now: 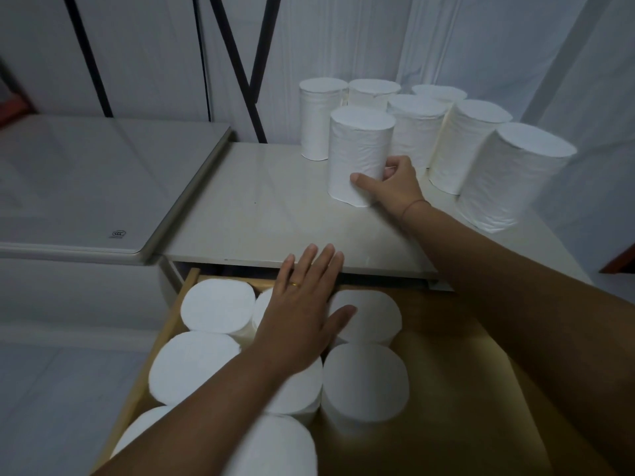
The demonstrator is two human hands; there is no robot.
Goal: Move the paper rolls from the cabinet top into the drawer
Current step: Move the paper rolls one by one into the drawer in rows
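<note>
Drawer (170, 322) open, left part packed: about eight stowed rolls (364, 383) upright, right part bare wood. Cabinet top (261, 214) holds seven paper rolls (470, 142) standing; roughly half done. Right hand (395, 187) clamps front roll (357, 149) low, base on cabinet top. Left hand (302, 314) flat, fingers straight, over stowed rolls; contact unclear.

Glossy white appliance top (86, 187) at left, black V-shaped frame (257, 111) against white curtain (446, 39) behind
</note>
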